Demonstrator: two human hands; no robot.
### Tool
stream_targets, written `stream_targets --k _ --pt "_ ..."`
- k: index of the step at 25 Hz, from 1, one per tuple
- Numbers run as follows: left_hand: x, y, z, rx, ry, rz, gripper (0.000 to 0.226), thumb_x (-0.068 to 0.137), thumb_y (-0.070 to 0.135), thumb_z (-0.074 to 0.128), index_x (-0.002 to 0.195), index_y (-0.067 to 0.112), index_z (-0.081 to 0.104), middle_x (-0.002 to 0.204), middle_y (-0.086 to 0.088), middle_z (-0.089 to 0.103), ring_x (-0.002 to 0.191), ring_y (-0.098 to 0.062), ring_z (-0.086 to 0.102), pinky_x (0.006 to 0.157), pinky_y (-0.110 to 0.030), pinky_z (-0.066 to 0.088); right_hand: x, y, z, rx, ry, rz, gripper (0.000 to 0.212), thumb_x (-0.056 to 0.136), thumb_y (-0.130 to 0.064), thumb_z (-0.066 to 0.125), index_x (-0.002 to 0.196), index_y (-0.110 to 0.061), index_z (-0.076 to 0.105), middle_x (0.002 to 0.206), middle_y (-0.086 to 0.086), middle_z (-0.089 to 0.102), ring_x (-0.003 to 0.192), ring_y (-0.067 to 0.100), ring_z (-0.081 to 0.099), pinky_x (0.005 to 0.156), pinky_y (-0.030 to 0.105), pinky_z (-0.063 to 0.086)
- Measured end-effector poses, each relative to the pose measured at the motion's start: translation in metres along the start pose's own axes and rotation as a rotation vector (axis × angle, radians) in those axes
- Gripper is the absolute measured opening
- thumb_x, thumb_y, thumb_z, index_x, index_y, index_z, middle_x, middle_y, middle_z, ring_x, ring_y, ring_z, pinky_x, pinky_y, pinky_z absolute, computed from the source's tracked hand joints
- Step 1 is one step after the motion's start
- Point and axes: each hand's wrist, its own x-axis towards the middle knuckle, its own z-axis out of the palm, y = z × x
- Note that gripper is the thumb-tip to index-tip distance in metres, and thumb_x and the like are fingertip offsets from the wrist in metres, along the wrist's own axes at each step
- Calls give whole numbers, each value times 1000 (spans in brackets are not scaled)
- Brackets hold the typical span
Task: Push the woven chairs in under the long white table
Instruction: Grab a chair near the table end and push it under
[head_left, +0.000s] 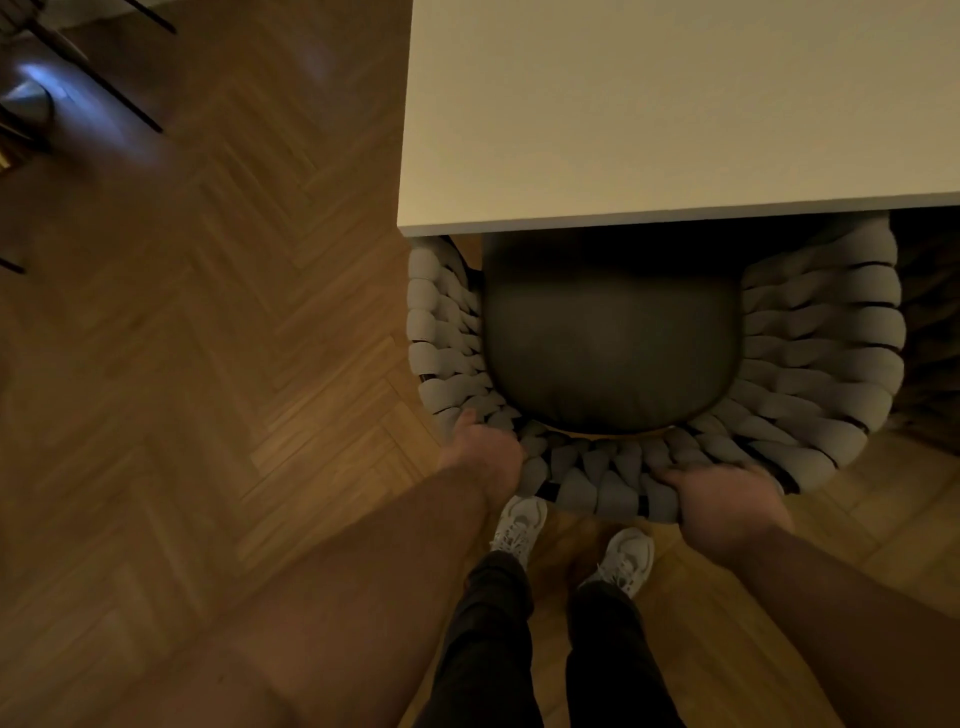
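Clutching woven chair (618, 348) back, left grip (484, 458) and right grip (726, 506) curl round it; seat partly under bench (675, 109).

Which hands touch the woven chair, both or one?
Touching, both. The head view shows the left hand and the right hand gripping the back rim of the woven chair.
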Motion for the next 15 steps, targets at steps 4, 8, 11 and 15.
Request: stream_targets --k 4,8,11,15 --pt "4 -3 -7 24 -15 12 36 103 30 50 138 32 60 139 3 63 133 -23 55 122 -56 20 13 9 3 0 -49 -5 56 99 -28 46 150 -50 45 139 -14 63 120 15 63 100 40 52" --pt "0 0 -14 11 -24 0 48 102 27 52 150 36 51 152 2 54 144 -24 45 127 -56 7 12 4 6 -6 -49 50 49 100 -31 46 147 -47 49 143 -9 61 127 19 59 110 44 42" --pt "-8 -5 -15 -14 -3 14 54 102 23 50 155 37 46 160 2 46 151 -23 38 129 -57 -2 3 0 3 50 -2 91 49 98 -34 52 146 -45 50 142 -9 60 130 20 55 113 45 37" --pt "-19 -5 -15 -98 15 -28 56 99 18 47 152 37 49 158 5 48 152 -19 37 129 -57 -1 -23 4 5 88 64 25 57 96 -40 56 151 -38 43 153 -6 49 141 19 44 123 45 21"
